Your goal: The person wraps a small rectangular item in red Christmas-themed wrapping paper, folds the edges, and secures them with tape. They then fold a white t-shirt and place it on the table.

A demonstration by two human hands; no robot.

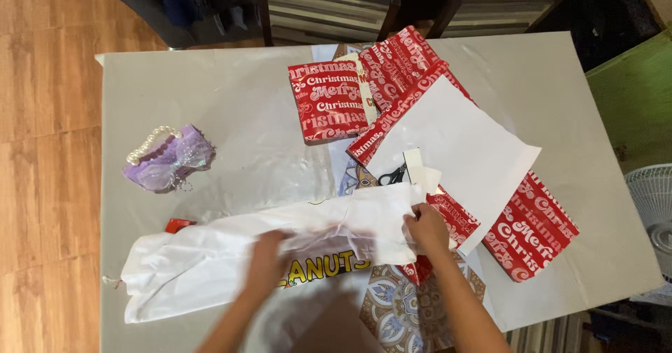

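Both hands work a white cloth bag (pixel 231 255) along the table's (pixel 210 94) near edge: left hand (pixel 269 258), blurred, grips its middle; right hand (pixel 425 228) pinches its end, stretching it flat. A purple purse (pixel 164 160) lies left; red wrapping paper (pixel 392 80) and scissors (pixel 393 176) sit beyond.

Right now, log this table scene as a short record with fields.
surface: grey table
left hand: blurred, on the white bag
right hand: pinching the white bag's right edge
wrapped box: red, far side of the table
wrapping paper: red, white underside up, right of centre
scissors: black handles, partly under paper
purple purse: pearl handle, left side
chairs: two, beyond the far edge
fan: white, at the right edge of view
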